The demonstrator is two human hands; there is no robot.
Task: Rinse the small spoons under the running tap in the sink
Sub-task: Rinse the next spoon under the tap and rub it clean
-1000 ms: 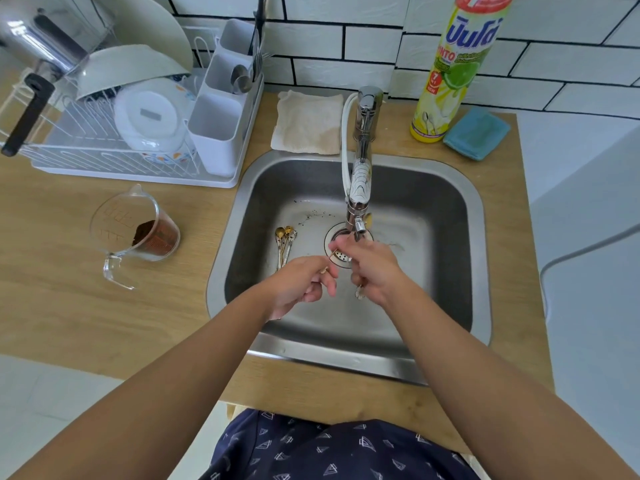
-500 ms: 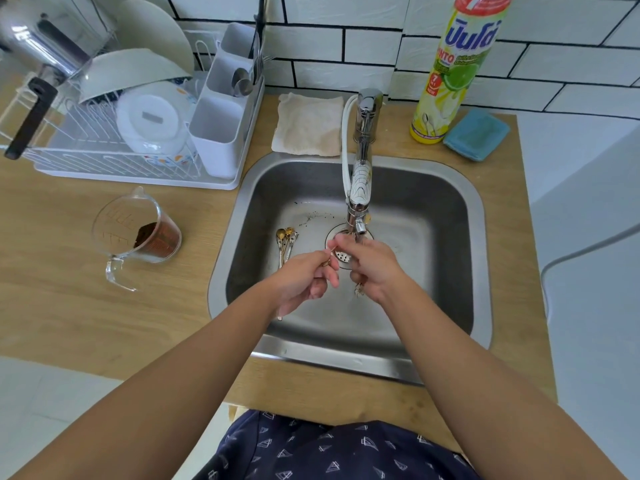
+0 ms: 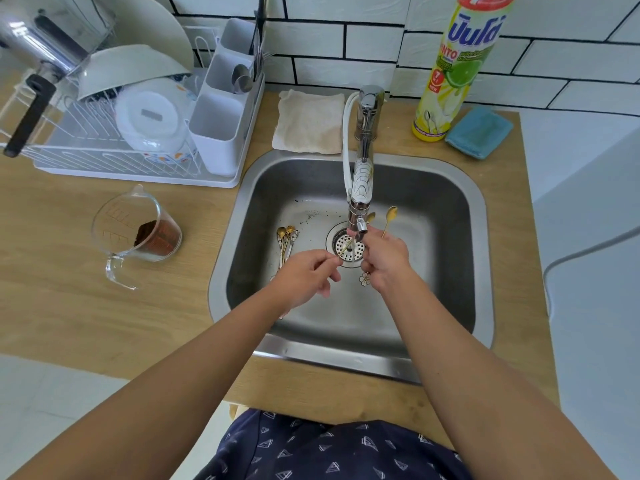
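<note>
Both hands are over the steel sink (image 3: 481,237), just below the tap (image 3: 362,181) nozzle. My left hand (image 3: 306,277) pinches the handle of one thin gold spoon (image 3: 344,250), whose far end points up under the nozzle. My right hand (image 3: 386,261) grips a few gold spoons (image 3: 391,213); their bowls stick up to the right of the tap and a flower-shaped handle end hangs below the fist. Several more small spoons (image 3: 287,237) lie on the sink floor, left of the drain (image 3: 349,249). Whether water is running is too faint to tell.
A white dish rack (image 3: 138,168) with bowls and a cutlery holder stands at the back left. A glass measuring jug (image 3: 135,230) with brown residue sits left of the sink. Behind the sink are a beige cloth (image 3: 310,121), a dish soap bottle (image 3: 457,71) and a blue sponge (image 3: 479,131).
The hands have drawn slightly apart. The right hand's spoons now point upward, their bowls showing right of the tap, and the left hand's spoon handle is now visible between the hands.
</note>
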